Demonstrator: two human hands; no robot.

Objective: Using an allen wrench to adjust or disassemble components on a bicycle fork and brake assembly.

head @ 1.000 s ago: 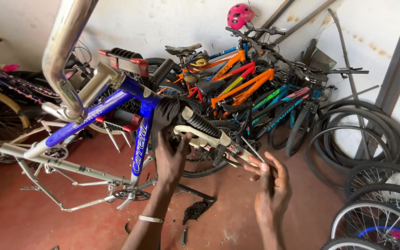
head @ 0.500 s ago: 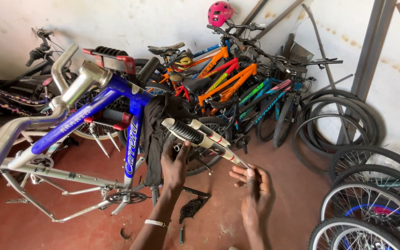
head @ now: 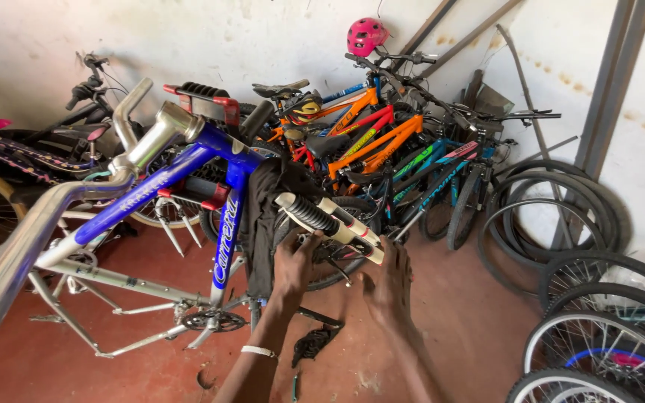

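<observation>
Hands (head: 345, 276) now closer on fork (head: 330, 220)

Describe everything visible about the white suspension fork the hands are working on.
The suspension fork has white legs with black ribbed rubber boots, looks metal, and lies tilted, sloping down toward the right. It sits on the blue and silver bike frame beside a dark cloth. The left hand touches it from below; the right hand meets its lower end.

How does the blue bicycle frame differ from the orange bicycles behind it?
The blue bicycle frame stands alone in front, near the left hand; the orange bicycles stand packed together by the wall. No wheels show on the blue frame; the orange ones carry saddles and handlebars. Both stand on the red floor.
</observation>
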